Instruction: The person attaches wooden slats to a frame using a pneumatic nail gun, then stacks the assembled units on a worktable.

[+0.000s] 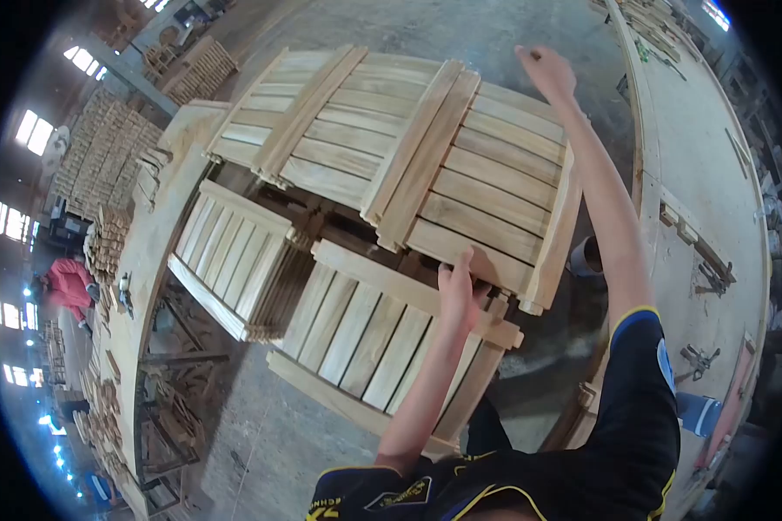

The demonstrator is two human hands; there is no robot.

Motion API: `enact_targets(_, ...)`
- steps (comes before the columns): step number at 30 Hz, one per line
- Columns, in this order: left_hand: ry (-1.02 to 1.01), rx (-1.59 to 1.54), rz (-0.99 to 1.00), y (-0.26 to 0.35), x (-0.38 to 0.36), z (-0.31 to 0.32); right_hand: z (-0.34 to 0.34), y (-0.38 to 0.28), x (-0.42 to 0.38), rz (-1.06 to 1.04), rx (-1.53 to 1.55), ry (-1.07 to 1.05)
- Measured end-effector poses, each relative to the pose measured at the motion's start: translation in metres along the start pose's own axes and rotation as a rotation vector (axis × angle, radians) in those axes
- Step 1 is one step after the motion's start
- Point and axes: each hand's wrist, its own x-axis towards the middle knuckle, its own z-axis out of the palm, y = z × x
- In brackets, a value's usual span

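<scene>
Slatted wooden panels (495,182) lie in a wide row across the middle, their battens standing proud of the slats. Closer to me is a stack with another slatted panel (356,334) on top. My left hand (459,300) is closed at the near edge of the upper row, its thumb up against the wood; its other fingers are partly hidden. Beyond the right far corner of that row, my right hand (549,76) is curled into a fist. Whatever it may hold cannot be made out.
Another panel stack (235,252) stands to the left. A long workbench (695,156) runs along the right, carrying clamps (699,360) and a blue cup-like container (698,413). Along the left is another bench (152,252). A person in red (68,285) is beyond it, near piled wood (104,165).
</scene>
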Motion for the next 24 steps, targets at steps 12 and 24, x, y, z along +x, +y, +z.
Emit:
enact_targets(12,0.111,-0.196,-0.137,-0.004,0.022,0.024,0.02,0.087,-0.166,0.355,0.57,-0.013)
enact_targets(24,0.155,-0.1,-0.129,0.0,0.026,0.027,0.035,0.106,-0.151,0.286,0.746,0.041)
